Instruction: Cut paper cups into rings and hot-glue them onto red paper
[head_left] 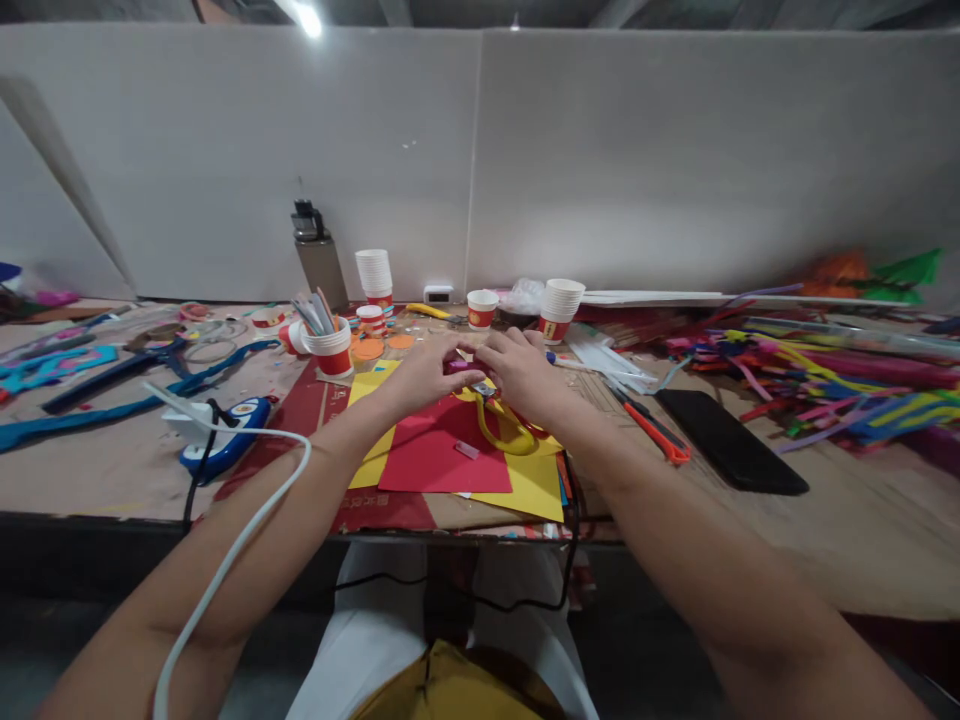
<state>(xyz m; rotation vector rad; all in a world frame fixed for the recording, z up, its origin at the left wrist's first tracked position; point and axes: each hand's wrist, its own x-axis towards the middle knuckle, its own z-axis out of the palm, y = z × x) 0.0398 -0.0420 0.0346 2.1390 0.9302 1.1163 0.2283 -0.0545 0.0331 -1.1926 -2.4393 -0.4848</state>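
Observation:
My left hand [429,374] and my right hand [517,368] meet above the paper in the middle of the table. Their fingertips close around a small magenta piece [460,367], mostly hidden by the fingers. Scissors with yellow handles [508,436] lie just under my right hand, blades partly covered. Below is a red paper sheet [427,455], resting on yellow paper [525,497]. A small pale pink strip [466,450] lies on the red sheet.
Paper cups with pens [330,352] and stacked cups [561,308] stand farther back. A black phone [727,440], an orange-handled tool [664,437] and pipe cleaners [862,400] lie right. A blue power strip [229,440] is left; a white cable [247,530] crosses my left forearm.

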